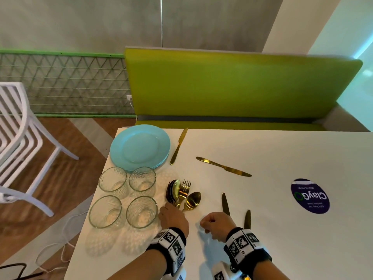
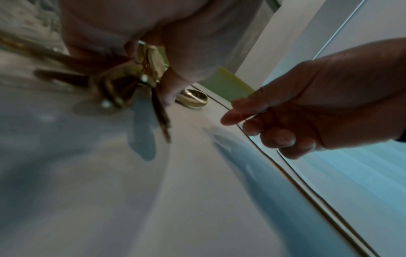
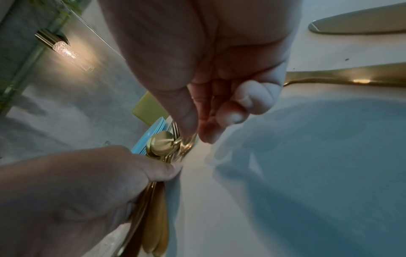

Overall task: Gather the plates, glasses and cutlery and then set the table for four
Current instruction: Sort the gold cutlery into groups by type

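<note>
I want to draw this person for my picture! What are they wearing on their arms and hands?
Both hands are bare, with no gloves, and the forearms show no sleeves. Each wrist wears a black band: the left wrist band and the right wrist band. White square tiles printed with black blocky code patterns run round each band. A small white device, also carrying a code tile, sits under each wrist.

Around my desk: seating, floor and wall

Beyond my grip I see a green bench seat (image 1: 232, 87) behind the white desk (image 1: 282, 229); right of the grip lies a round purple sticker (image 1: 310, 196). Off to the left stand a white slatted chair (image 1: 18, 138), wooden floor (image 1: 60, 168) with white cables (image 1: 60, 249), and a green-framed mesh panel (image 1: 64, 83).
</note>
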A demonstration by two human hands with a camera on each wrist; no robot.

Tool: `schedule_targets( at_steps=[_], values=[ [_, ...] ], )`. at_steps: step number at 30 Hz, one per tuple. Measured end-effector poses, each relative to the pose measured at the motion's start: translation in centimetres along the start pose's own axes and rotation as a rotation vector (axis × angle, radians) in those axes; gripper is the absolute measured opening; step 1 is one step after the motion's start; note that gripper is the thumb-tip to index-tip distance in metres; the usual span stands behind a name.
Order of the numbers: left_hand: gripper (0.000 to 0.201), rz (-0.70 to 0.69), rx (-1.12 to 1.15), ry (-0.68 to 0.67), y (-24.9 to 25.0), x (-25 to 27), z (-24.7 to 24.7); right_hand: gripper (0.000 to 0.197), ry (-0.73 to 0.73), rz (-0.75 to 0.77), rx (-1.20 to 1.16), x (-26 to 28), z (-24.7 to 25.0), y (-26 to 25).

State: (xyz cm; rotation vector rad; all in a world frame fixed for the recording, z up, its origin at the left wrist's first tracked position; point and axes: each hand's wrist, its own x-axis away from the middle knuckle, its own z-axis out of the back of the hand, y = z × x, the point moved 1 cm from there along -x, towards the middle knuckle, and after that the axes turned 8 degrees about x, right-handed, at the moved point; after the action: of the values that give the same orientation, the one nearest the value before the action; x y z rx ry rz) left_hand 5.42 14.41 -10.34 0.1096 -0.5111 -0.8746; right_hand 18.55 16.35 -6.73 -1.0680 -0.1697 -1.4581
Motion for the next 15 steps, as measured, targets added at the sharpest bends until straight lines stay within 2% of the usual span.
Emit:
schedule_targets(
  at_steps=[4,10,15],
  values=[
    [0.051,-0.066,-0.103,-0.012,0.3,0.2,0.1,0.014,0.016,-0.007,-0.016,0.2,0.5,0.2],
    [0.045,-0.009,-0.059,-0.025,0.6,0.2,0.5,0.016,0.044,-0.019,-0.028,0.5,1.2,0.3],
    [0.056,-0.054,-0.133,-0.013,0.9,0.6,0.5,0.011,0.071,-0.033,-0.042,0.8,2.2,-0.1]
  ],
)
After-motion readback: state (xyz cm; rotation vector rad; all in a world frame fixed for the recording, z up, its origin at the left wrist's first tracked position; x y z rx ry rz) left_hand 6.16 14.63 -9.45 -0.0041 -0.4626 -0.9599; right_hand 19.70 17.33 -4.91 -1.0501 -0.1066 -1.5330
